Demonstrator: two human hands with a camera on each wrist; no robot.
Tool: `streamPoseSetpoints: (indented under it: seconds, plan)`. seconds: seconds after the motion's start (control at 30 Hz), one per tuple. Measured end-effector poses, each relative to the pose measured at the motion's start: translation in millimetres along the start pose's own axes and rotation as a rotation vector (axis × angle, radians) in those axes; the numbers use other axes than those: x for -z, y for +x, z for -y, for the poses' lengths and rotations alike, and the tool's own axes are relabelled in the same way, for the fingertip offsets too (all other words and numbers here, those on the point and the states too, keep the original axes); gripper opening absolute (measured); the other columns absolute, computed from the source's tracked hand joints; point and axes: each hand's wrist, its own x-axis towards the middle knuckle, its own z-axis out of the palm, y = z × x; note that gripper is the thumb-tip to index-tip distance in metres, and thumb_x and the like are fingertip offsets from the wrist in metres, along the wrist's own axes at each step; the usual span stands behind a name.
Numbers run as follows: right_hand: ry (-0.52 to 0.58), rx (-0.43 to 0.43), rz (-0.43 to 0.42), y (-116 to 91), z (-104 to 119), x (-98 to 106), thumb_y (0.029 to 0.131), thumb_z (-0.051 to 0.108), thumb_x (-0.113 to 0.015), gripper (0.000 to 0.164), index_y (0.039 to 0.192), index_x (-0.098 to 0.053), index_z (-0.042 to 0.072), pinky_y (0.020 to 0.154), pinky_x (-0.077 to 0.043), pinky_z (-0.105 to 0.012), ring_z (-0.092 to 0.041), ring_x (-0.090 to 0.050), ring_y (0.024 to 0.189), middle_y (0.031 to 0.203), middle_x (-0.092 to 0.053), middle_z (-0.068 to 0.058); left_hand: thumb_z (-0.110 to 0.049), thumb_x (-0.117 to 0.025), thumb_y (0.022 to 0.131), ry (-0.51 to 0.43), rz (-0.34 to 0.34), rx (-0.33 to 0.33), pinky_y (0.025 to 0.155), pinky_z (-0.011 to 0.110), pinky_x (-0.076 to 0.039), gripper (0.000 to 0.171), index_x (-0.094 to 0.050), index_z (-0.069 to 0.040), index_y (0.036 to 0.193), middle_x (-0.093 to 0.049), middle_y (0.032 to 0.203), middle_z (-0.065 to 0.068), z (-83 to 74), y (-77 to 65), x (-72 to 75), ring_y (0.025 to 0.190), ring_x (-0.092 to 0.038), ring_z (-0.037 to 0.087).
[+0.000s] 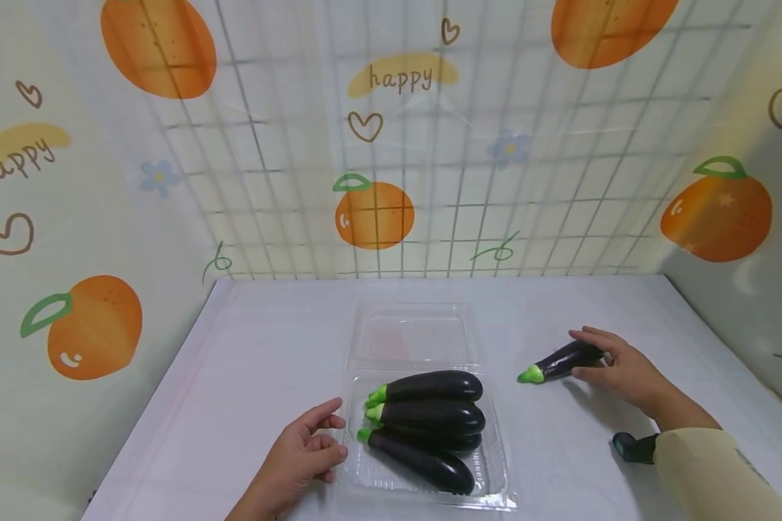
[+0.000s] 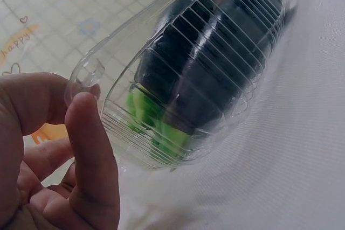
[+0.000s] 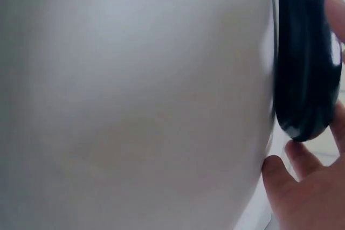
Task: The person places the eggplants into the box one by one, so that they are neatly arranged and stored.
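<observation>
A clear plastic clamshell container [image 1: 498, 481] lies on the white table, its lid [image 1: 365, 336] folded back away from me. Several dark eggplants [image 1: 433, 416] with green stem ends lie inside, stems to the left. At the container's left edge, my left hand [image 1: 300, 449] pinches the rim [image 2: 85, 74] between thumb and forefinger. To the right, a single eggplant [image 1: 554, 362] rests on the table with its stem pointing left. Over its rounded end is my right hand [image 1: 625, 369], thumb and fingers spread along either side. Its eggplant [image 3: 307, 52] appears close beside the fingers in the right wrist view.
The white tabletop [image 1: 247, 362] reaches back to a grid panel [image 1: 423, 217] covered by a sheer cloth printed with oranges. Matching cloth walls [image 1: 736, 289] rise at both sides. A dark wrist camera [image 1: 633, 447] juts from the right sleeve [image 1: 723, 463].
</observation>
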Motion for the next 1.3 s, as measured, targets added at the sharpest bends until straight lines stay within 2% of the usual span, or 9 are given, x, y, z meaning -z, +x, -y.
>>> streamPoseSetpoints:
  seconds: [0.13,0.27,0.47,0.63,0.93,1.03,1.13,1.3]
  plan:
    - [-0.053,0.016,-0.023,0.3,1.8,2.6,0.088,0.029,-0.078,0.076,0.151,-0.044,0.004,0.104,-0.029,-0.078,-0.060,-0.024,0.139,0.156,-0.024,-0.035,-0.003,-0.073,0.088,0.000,-0.007,-0.011,0.061,0.026,-0.054,0.075,-0.039,-0.008,0.155,-0.049,0.130,0.014,-1.6,1.9,0.2,0.077,-0.056,0.008]
    - [-0.080,0.011,-0.033,-0.3,3.8,4.6,0.087,0.029,-0.079,0.073,0.148,-0.048,0.003,0.102,-0.029,-0.078,-0.060,-0.027,0.135,0.151,-0.026,-0.037,-0.003,-0.073,0.088,-0.002,-0.012,-0.016,0.060,0.025,-0.054,0.076,-0.039,-0.008,0.155,-0.049,0.131,0.015,-4.5,2.9,-0.3,0.078,-0.056,0.008]
    - [-0.062,-0.003,-0.040,-2.1,0.7,3.7,0.086,0.033,-0.081,0.066,0.139,-0.056,0.002,0.103,-0.028,-0.076,-0.058,-0.028,0.133,0.147,-0.030,-0.036,-0.002,-0.073,0.088,-0.016,-0.008,-0.003,0.061,0.025,-0.054,0.076,-0.038,-0.007,0.155,-0.048,0.131,0.015,-4.5,1.6,-1.9,0.078,-0.056,0.008]
    - [-0.029,-0.039,-0.015,-6.3,-3.7,1.1,0.086,0.041,-0.079,0.069,0.137,-0.053,0.002,0.104,-0.030,-0.073,-0.053,-0.035,0.132,0.147,-0.038,-0.034,-0.002,-0.073,0.088,-0.024,-0.007,0.002,0.061,0.025,-0.053,0.076,-0.039,-0.007,0.155,-0.049,0.129,0.013,-3.4,0.1,-3.1,0.079,-0.056,0.009]
    - [-0.061,-0.094,-0.025,-15.2,0.6,-0.9,0.085,0.058,-0.074,0.077,0.136,-0.051,0.006,0.095,-0.042,-0.064,-0.048,-0.045,0.119,0.140,-0.046,-0.034,-0.002,-0.072,0.088,-0.013,-0.005,0.003,0.060,0.024,-0.053,0.075,-0.039,-0.006,0.155,-0.050,0.128,0.013,-2.5,-2.4,-4.7,0.078,-0.055,0.009]
    - [-0.059,-0.122,-0.042,-17.8,5.0,-0.9,0.085,0.064,-0.071,0.079,0.136,-0.050,0.007,0.088,-0.047,-0.055,-0.046,-0.046,0.114,0.136,-0.049,-0.034,-0.001,-0.072,0.088,-0.015,-0.003,0.006,0.061,0.024,-0.053,0.075,-0.039,-0.007,0.155,-0.050,0.129,0.014,-2.0,-3.0,-4.7,0.079,-0.056,0.009]
    - [-0.046,-0.115,-0.069,-20.0,10.6,-2.8,0.087,0.062,-0.070,0.076,0.137,-0.051,0.008,0.083,-0.047,-0.046,-0.044,-0.049,0.112,0.132,-0.052,-0.033,-0.002,-0.072,0.088,-0.015,-0.003,0.007,0.061,0.024,-0.053,0.075,-0.039,-0.007,0.155,-0.049,0.130,0.015,-2.2,-3.0,-4.4,0.080,-0.056,0.009]
    - [-0.050,-0.068,-0.098,-24.0,18.6,-7.8,0.091,0.057,-0.068,0.068,0.136,-0.053,0.009,0.081,-0.047,-0.041,-0.042,-0.053,0.112,0.131,-0.056,-0.030,-0.002,-0.072,0.088,-0.009,-0.002,-0.001,0.061,0.024,-0.053,0.076,-0.038,-0.007,0.155,-0.048,0.131,0.016,-1.8,-2.9,-4.4,0.080,-0.056,0.008]
